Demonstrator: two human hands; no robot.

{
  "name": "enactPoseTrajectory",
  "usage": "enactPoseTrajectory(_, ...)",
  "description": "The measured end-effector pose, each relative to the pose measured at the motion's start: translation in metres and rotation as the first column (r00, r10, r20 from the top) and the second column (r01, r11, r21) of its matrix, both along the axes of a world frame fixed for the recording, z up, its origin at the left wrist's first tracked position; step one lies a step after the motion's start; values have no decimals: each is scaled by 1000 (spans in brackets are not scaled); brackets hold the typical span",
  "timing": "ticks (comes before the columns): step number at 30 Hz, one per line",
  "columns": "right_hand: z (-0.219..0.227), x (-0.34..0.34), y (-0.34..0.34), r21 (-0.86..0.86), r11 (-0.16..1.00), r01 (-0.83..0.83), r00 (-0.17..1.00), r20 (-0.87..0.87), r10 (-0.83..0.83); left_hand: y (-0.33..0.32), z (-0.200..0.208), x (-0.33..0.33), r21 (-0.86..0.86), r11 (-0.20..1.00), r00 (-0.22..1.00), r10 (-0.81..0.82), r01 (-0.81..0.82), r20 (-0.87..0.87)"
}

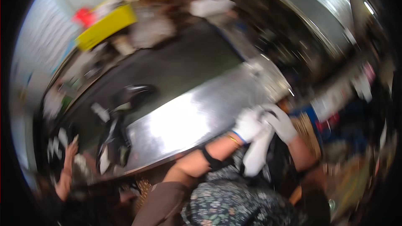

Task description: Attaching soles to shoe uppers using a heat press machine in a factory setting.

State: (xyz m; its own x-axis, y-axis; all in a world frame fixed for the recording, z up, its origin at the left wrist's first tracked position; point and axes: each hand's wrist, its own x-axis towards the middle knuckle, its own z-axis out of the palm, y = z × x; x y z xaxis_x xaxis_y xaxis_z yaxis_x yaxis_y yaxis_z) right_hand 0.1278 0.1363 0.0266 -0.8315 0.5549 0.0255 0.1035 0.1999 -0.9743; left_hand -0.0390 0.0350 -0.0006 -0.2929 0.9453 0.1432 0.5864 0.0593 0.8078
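Observation:
A long white piece, rounded at its lower end, hangs in front of my body; blur hides what kind of thing it is. My left hand, in a white glove, closes on its upper end. From the other side my right hand, gloved too, meets it there with bent fingers. Both hands are close together at the near right corner of a shiny metal tabletop. Where the fingertips meet, detail is smeared.
Black shoes stand at the table's left, beside a dark mat. A yellow box is at the far left. Another person's hand shows at the left edge. Cardboard stands right of my right arm.

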Motion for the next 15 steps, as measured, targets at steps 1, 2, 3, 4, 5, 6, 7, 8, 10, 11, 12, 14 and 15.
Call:
enactPoseTrajectory(1, -7, 1, -3, 63, 993, 97, 993, 60, -100, 2, -5, 5, 201, 979, 993, -43, 20, 109)
enactPoseTrajectory(2, -13, 5, -6, 54, 977, 206, 967, 142, -212, 3, -10, 8, 72, 997, 998, -23, 20, 54)
enactPoseTrajectory(3, -20, 5, -9, 89, 974, 206, 975, 60, -212, 1, -13, 13, 7, 997, 997, 77, -77, 13)
enactPoseTrajectory(4, -28, 4, -10, 114, 958, 263, 953, 120, -276, 5, -15, 13, 14, 1000, 1000, 8, -8, 9)
enactPoseTrajectory(5, -33, 2, -10, 219, 939, 264, 959, 45, -280, 5, -15, 12, 80, 997, 1000, -3, 4, -7)
enactPoseTrajectory(6, -39, -4, -9, 94, 957, 274, 962, -15, -274, 8, -15, 10, 87, 992, 995, -93, 95, -28)
enactPoseTrajectory(7, -39, -6, -8, -127, 958, 257, 961, -69, -267, 8, -11, 5, 64, 992, 990, -101, 108, -95)
enactPoseTrajectory(8, -39, -8, -7, -410, 889, 206, 948, -141, -284, 8, -6, 2, 110, 993, 982, -30, 51, -184)
enactPoseTrajectory(10, -35, -1, 2, -247, 957, 150, 984, -58, -170, 11, 4, -7, -1, 985, 984, -171, 171, 46)
enactPoseTrajectory(11, -35, 2, 6, -112, 970, 215, 976, 40, -212, 13, 8, -10, -195, 942, 952, -236, 273, 193)
enactPoseTrajectory(12, -36, 7, 7, -273, 942, 195, 977, -33, -211, 12, 9, -19, -222, 929, 943, -248, 296, 223)
enactPoseTrajectory(14, -45, 21, 0, -464, 873, 147, 968, -115, -224, 9, 12, -26, -211, 893, 897, -327, 396, 298)
enactPoseTrajectory(15, -52, 32, -11, -556, 830, 29, 936, -276, -218, 6, 12, -25, -211, 891, 889, -325, 402, 324)
